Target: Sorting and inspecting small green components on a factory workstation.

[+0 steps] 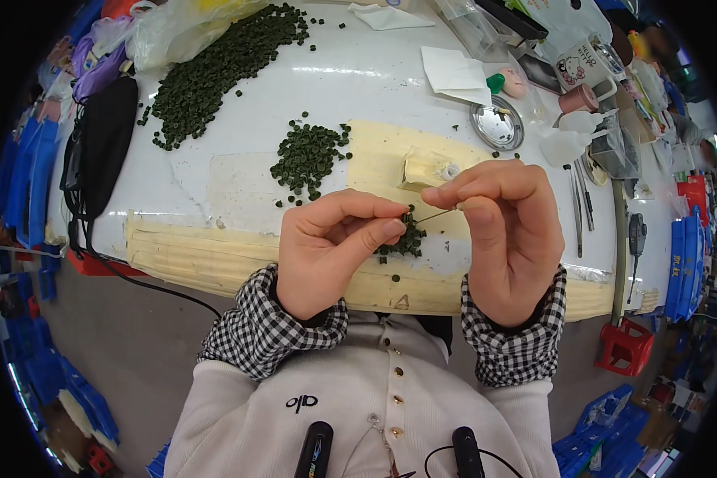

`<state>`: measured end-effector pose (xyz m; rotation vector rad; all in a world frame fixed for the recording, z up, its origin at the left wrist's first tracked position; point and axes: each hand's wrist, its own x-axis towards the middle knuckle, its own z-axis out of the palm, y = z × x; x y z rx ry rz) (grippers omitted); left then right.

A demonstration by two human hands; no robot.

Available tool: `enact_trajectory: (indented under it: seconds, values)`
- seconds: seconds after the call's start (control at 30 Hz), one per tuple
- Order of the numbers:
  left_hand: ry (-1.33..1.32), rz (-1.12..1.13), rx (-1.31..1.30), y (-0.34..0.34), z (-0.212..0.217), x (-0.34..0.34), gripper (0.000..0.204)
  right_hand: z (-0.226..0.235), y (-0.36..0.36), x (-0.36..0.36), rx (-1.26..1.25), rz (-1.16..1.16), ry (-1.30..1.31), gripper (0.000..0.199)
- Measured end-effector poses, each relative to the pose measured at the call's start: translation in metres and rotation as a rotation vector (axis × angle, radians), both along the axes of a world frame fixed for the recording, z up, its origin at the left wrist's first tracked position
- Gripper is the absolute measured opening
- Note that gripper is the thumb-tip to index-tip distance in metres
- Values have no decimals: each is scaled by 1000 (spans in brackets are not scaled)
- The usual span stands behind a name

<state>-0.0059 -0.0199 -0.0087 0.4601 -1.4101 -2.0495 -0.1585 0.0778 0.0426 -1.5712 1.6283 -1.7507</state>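
Note:
My left hand (320,251) is closed in a pinch, thumb against forefinger. What it holds is too small to make out; a dark green piece shows right at the fingertips. My right hand (514,231) pinches a thin needle-like rod (436,215), whose far end points toward the left fingertips. Below and between the hands lies a small heap of dark green ring-like pieces (406,241), partly hidden by my left hand. Just beyond the right fingertips sits a tape-covered cream block (422,169) with a small white round part (449,171) on it.
A larger cluster of green pieces (307,159) lies left of centre, with a big pile (215,80) behind it. A round metal dish (497,123), white tissue (454,72), tweezers (575,211) and a mug (585,68) are on the right. A black pouch (103,147) lies at left.

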Motion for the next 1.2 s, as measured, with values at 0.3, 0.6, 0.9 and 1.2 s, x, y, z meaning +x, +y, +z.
enact_trajectory:
  seconds: [0.3,0.6,0.9,1.2]
  values:
    - [33,-14,25,0,-2,0,17,1,0,-1,122,79,56,16]
    - [-2,9,1,1,0,-1,14,-1,-1,-2,122,90,89,15]
    - [-45,7,0,0,2,0,14,-8,-3,-11,-26,-297,101,11]
    - [-51,9,15,0,3,-1,13,-14,-11,-23,234,-394,660,10]
